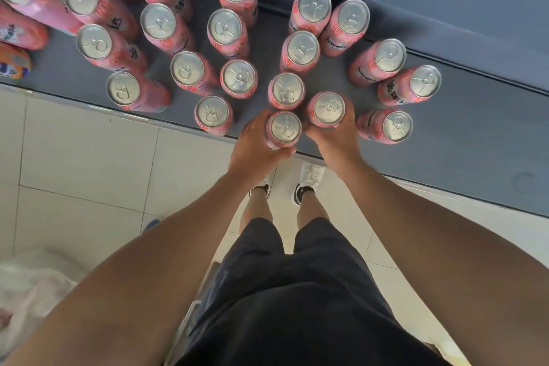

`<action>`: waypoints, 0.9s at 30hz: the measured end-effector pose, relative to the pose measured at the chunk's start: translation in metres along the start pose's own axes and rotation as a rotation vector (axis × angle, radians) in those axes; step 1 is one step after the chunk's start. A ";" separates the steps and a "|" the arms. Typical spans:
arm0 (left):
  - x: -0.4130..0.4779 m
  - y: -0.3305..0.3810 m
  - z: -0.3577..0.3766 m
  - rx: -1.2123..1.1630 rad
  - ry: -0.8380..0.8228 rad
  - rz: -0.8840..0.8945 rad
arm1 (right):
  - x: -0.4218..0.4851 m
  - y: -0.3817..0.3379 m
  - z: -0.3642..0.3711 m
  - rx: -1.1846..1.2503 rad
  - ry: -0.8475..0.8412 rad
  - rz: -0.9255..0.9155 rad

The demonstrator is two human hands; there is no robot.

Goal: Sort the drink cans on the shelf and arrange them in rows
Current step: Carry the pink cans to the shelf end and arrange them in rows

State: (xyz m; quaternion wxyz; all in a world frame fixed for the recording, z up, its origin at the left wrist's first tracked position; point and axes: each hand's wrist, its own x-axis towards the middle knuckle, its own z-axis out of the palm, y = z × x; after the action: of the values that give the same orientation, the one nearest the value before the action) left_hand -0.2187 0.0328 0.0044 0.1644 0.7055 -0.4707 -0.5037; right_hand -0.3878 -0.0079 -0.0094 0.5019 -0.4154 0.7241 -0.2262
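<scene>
Two hands are working at lower centre: the left hand (255, 144) is curling round a pink aluminium drink can (285, 128) at the front edge of the grey metal shelf (475, 142), while the right hand (334, 140) is gripping the neighbouring pink can (328, 108). Both are probably being set into a row; next they are needing alignment with the can column (286, 90) above

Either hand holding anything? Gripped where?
Left hand grips one pink aluminium drink can round its side wall, just under its top. Right hand grips a neighbouring pink aluminium can the same way.
</scene>
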 end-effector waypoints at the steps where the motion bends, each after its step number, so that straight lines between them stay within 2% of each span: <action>1: -0.001 0.001 -0.001 -0.016 -0.011 0.002 | -0.003 -0.007 -0.002 0.017 0.012 0.021; 13: -0.039 0.077 -0.084 -0.758 -0.156 -0.015 | -0.067 -0.072 -0.042 0.426 0.109 0.244; 17: -0.045 0.101 -0.106 -0.995 -0.271 0.024 | -0.089 -0.111 -0.052 0.526 0.086 0.196; 20: -0.052 0.118 -0.121 -1.155 -0.372 0.030 | -0.096 -0.133 -0.058 0.717 0.097 0.127; 23: -0.061 0.139 -0.140 -1.212 -0.389 0.008 | -0.103 -0.161 -0.062 0.893 0.091 0.097; 27: -0.068 0.155 -0.157 -1.291 -0.398 -0.018 | -0.114 -0.192 -0.068 0.966 0.051 0.131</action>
State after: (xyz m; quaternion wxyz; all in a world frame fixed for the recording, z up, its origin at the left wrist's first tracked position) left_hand -0.1631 -0.0266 0.2204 0.4589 0.3633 -0.0909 -0.8057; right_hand -0.3603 -0.0261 0.2217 0.6327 -0.0829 0.5731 -0.5141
